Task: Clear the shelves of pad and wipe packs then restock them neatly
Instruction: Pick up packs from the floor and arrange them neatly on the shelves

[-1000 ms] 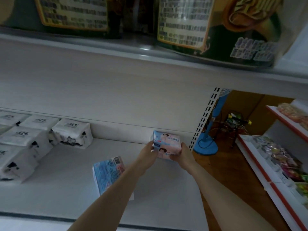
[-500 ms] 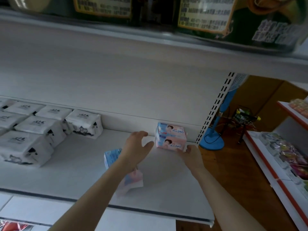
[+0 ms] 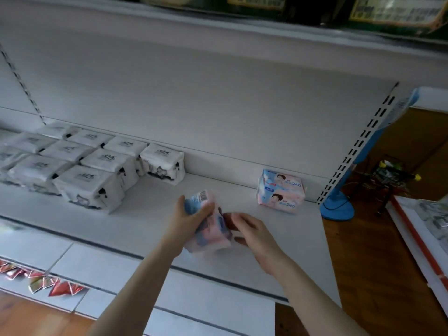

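Observation:
A pink and blue pad pack stands against the back wall at the right end of the white shelf. My left hand grips a second pink and blue pack by its top, just above the shelf's middle. My right hand is at that pack's right side with fingers apart; whether it touches the pack is blurred. Several white wipe packs with black print sit in rows on the shelf's left part.
A lower shelf below holds red sachets at the left. A blue fan base stands on the wooden floor right of the shelf. Another rack with packets is at the far right. Green boxes sit on the shelf above.
Both hands let go of the pack now standing at the back right. They moved toward me and the left hand picked up the pack that lay flat on the shelf.

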Tool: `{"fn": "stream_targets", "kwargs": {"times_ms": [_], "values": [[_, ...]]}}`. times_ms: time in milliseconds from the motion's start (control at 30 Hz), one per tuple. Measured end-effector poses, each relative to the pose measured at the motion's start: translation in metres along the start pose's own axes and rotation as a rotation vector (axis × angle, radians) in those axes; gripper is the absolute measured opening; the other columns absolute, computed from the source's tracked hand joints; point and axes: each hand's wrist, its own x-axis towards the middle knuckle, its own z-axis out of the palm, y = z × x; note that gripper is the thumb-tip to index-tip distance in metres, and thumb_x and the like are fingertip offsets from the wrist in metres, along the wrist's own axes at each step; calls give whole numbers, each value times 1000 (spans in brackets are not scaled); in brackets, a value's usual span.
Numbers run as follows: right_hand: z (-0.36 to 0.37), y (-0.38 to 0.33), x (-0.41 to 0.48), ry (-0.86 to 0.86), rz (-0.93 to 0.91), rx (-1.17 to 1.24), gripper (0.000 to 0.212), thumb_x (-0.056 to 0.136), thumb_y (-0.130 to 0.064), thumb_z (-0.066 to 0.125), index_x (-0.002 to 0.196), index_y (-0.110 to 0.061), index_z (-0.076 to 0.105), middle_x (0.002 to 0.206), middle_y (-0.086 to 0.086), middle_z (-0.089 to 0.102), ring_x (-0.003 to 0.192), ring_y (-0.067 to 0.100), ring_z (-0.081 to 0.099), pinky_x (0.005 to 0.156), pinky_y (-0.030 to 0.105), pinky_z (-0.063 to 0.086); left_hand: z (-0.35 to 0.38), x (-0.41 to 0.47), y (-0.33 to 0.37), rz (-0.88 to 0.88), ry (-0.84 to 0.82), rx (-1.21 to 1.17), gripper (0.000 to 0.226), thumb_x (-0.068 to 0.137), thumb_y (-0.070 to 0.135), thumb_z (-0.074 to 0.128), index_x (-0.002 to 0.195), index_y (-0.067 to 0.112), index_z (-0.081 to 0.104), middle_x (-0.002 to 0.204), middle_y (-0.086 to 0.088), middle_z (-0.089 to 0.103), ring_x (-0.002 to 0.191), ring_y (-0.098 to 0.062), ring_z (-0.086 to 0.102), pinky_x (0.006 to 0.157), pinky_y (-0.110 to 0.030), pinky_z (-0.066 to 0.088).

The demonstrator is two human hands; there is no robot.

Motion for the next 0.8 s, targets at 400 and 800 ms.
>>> {"fn": "stream_targets", "kwargs": {"times_ms": [400,800], "values": [[-25,-66,10,-85,-63,-48,87,56,-47,74,134,-25,42,126,-5,54,110,9,56,93,28,46,2,-24,24,-300,-760,-841,64,42,10,93,101,-5,70,98,-31,67,81,-46,67,51,-45,57],[-38,-43,34,18,25,63,63,64,-44,78,115,-12,58,107,8,69,95,21,69,83,40,56,-24,2,18,-247,-240,-227,72,80,73,38,115,12,56,98,-13,66,89,-28,66,72,-41,56]]}}
